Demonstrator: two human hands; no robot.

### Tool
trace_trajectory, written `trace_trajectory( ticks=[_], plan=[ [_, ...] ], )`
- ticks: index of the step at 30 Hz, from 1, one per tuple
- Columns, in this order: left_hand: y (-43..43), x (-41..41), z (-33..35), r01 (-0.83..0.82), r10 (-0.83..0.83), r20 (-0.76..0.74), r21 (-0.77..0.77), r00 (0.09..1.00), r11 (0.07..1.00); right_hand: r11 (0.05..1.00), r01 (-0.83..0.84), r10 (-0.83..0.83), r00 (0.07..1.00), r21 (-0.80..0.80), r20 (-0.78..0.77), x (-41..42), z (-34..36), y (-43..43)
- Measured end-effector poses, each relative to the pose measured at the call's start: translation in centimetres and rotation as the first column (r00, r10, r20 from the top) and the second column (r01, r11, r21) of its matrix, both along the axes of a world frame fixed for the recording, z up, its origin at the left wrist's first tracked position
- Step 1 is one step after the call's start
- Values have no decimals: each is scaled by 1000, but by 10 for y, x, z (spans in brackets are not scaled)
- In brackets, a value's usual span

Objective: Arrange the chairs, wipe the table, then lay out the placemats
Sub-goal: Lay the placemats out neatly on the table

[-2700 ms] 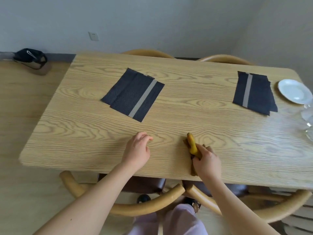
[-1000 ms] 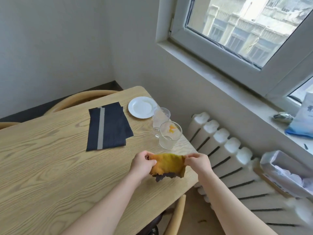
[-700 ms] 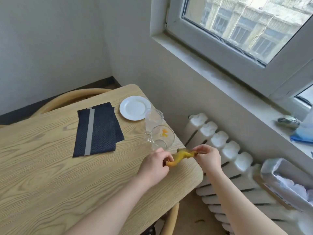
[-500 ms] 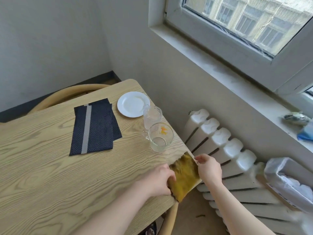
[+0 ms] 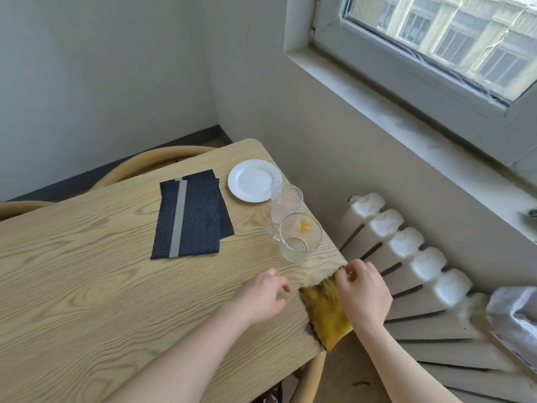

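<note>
The folded placemats (image 5: 190, 215) lie beyond the left hand (image 5: 263, 298), which is loose and empty over the table (image 5: 87, 286) just beside the yellow cloth (image 5: 325, 312), whose far corner the right hand (image 5: 361, 292) pinches, probably to spread it flat for wiping, close before a glass mug (image 5: 300, 241) that looks empty.

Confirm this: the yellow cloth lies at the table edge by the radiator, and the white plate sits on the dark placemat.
One point is wrong: the head view shows the white plate on the bare table beside the dark placemat, not on it. The yellow cloth is as stated.
</note>
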State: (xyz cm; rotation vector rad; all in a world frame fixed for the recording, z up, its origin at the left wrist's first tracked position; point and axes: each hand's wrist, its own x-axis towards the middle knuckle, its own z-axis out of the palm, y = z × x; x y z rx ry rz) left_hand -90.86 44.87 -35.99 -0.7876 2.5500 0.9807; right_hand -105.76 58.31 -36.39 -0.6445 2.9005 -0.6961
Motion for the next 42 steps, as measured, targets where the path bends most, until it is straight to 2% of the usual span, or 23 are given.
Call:
trace_trajectory(
  ticks=[7, 11, 17, 19, 28, 31, 34, 37, 39, 42],
  plan=[
    [-28, 64, 9, -167, 164, -87, -31, 983, 985, 987, -98, 99, 995, -127, 1, 55, 21, -40],
    [-50, 125, 14, -281, 275, -116, -40, 954, 959, 959, -239, 250, 967, -150, 55, 112, 28, -76],
    [-78, 222, 24, -411, 401, -128, -62, 907, 909, 872, -481, 490, 860, -93, 145, 208, 32, -129],
    [-90, 278, 28, -506, 494, -154, -55, 856, 861, 797, -599, 604, 782, -81, 153, 261, 32, -158],
    [-127, 450, 20, -702, 683, -185, -61, 706, 709, 626, -775, 763, 588, -81, 269, 428, 36, -243],
    [-138, 497, 13, -741, 719, -189, -85, 669, 666, 608, -791, 738, 529, -72, 419, 471, 31, -266],
    [-146, 536, 4, -815, 787, -217, -109, 578, 568, 699, -707, 590, 480, -111, 649, 506, 19, -282],
    [-153, 568, -6, -897, 886, -158, -164, 436, 412, 827, -544, 405, 399, -143, 823, 535, 10, -288],
    [-156, 585, -11, -932, 939, -72, -171, 336, 320, 912, -385, 263, 293, -138, 919, 550, 7, -289],
    [-160, 604, -21, -942, 956, 54, -162, 289, 294, 972, -201, 156, 160, -122, 975, 568, 2, -293]
  ],
)
